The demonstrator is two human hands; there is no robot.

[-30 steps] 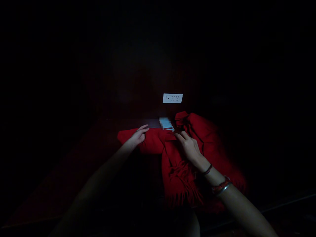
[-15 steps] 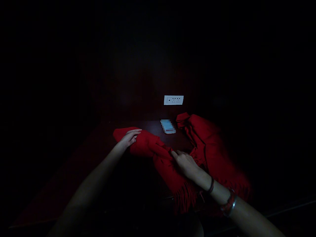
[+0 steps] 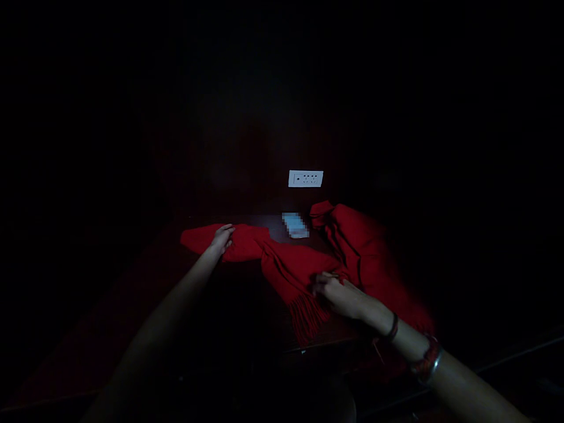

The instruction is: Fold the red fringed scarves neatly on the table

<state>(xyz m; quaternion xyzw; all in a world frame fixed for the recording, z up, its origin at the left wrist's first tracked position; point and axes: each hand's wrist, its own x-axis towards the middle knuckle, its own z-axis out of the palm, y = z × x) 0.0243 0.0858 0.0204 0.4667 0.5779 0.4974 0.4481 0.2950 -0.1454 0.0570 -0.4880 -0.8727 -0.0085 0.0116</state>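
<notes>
A red fringed scarf (image 3: 291, 264) lies across the dark tabletop, its left part narrow and bunched, its tassels toward the front edge. My left hand (image 3: 222, 238) closes over the narrow left part, the fingertips at its far edge. Over the scarf's right part, just above the tassels, my right hand (image 3: 339, 295) has its fingers loosely bent and apart, touching or very near the cloth. Its fingertips are dim and slightly blurred. A larger heap of red cloth (image 3: 374, 258) rests behind and right of this hand; whether it joins the scarf is hidden.
A phone-like flat object (image 3: 295, 225) with a blurred-out bright face lies behind the scarf. On the dark wall above it is a white socket panel (image 3: 305, 178). The table's front edge (image 3: 308, 349) shows faintly below the tassels. Most surroundings are black.
My left hand and the scarf's left end have moved left. The raised fold by my right hand has flattened, and that hand has shifted slightly right, its fingers loosened. The view has turned a little.
</notes>
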